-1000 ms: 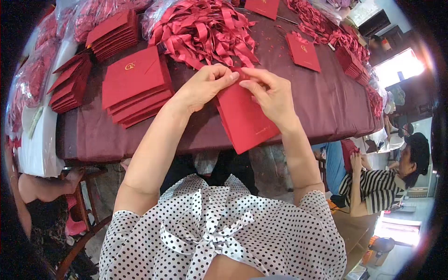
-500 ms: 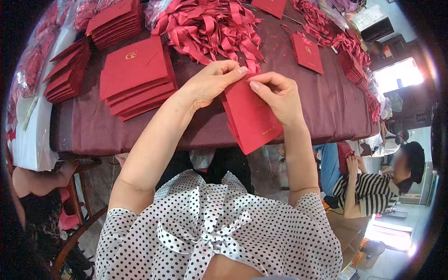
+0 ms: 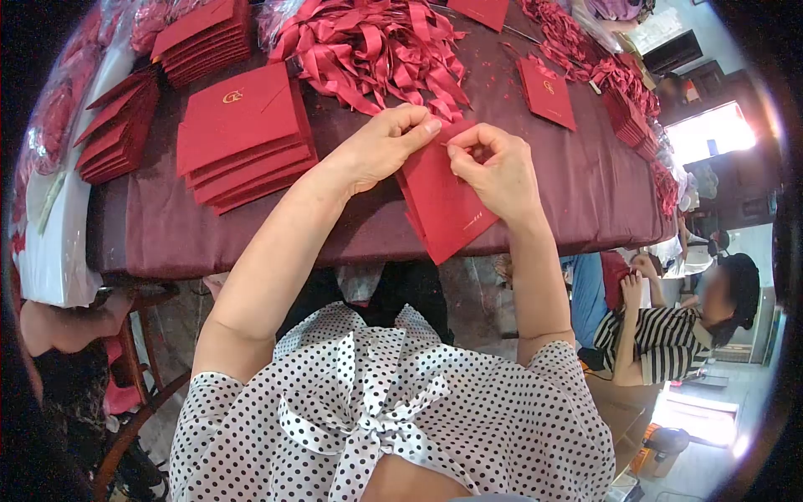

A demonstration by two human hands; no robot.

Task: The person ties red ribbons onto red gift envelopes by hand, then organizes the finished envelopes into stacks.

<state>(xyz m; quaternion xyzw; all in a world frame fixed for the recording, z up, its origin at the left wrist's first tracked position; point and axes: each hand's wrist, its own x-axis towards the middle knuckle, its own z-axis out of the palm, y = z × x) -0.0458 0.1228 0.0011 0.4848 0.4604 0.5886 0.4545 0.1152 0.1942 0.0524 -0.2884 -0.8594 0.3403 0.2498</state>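
A small red paper bag (image 3: 447, 205) with faint gold print near its lower edge hangs tilted between my hands, over the table's front edge. My left hand (image 3: 389, 142) pinches at its upper left corner, thumb and forefinger pressed together. At the upper right side, my right hand (image 3: 498, 171) is closed with its thumb and forefinger together; whatever is between the fingertips is too small to make out. Just beyond the bag lies a large heap of loose red ribbons (image 3: 368, 50), its nearest strands reaching the bag's top.
Stacks of red paper bags (image 3: 242, 125) stand left on the dark red tablecloth (image 3: 351, 226). One flat bag (image 3: 548, 92) lies right, near more ribbons (image 3: 577, 63). A white box-like block (image 3: 63, 243) borders the left side. A person in a striped shirt (image 3: 661, 343) works at right.
The bag has tilted slightly and its lower edge has risen. My right fingers have curled in more and drawn slightly off the bag's top edge. My left hand keeps its pinch.
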